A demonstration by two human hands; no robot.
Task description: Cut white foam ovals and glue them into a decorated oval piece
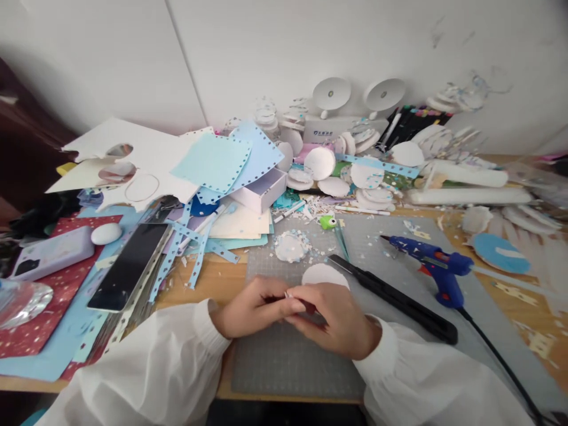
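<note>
My left hand point(260, 307) and my right hand point(331, 319) meet over the grey cutting mat point(293, 367), fingertips pressed together. Something small and whitish shows between them, mostly hidden, so its kind cannot be made out. Just behind my right hand lies a white paper disc point(326, 274), partly covered by it. A black long-handled tool point(394, 299) rests slantwise to the right. Beyond my hands is a round white piece point(291, 245) ringed by pale blue and white bits.
A blue glue gun point(432, 260) with a black cord lies on the right. To the left are a phone point(128, 266), blue paper strips point(199, 254) and a clear cup point(22, 302). White discs and a paper box point(261, 192) crowd the back, below two lamps point(332, 93).
</note>
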